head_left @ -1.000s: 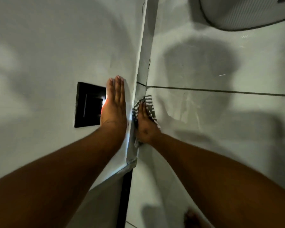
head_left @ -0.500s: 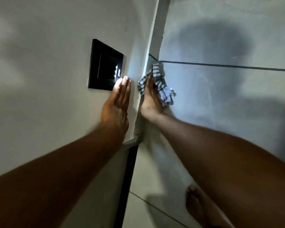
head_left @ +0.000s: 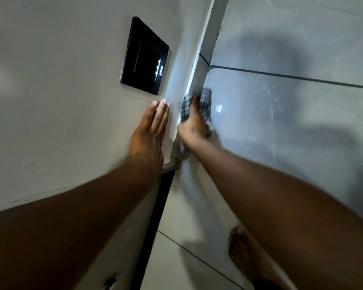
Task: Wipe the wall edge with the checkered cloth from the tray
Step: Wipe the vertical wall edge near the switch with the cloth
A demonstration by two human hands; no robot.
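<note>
The checkered cloth (head_left: 205,110) is bunched up and pressed against the wall edge (head_left: 194,76) by the right hand (head_left: 194,124), just right of the corner line. It is a soft, crumpled fabric in a dark and pale check, blurred in the frame. The right hand is laid over it with the fingers stretched along the cloth; how tightly the cloth is gripped cannot be told. The left hand (head_left: 150,132) is held flat and fully open, fingers together, with the palm laid on the painted wall (head_left: 61,101) just left of the edge; nothing is held in it. The painted wall is seen as a smooth, matt, pale surface. A black, square, glossy switch plate (head_left: 145,57) is mounted on it, just above the left fingertips and apart from them. To the right of the edge, large grey glossy tiles (head_left: 291,122) are set with thin dark grout lines. A bare foot (head_left: 242,254) is seen low in the frame.
</note>
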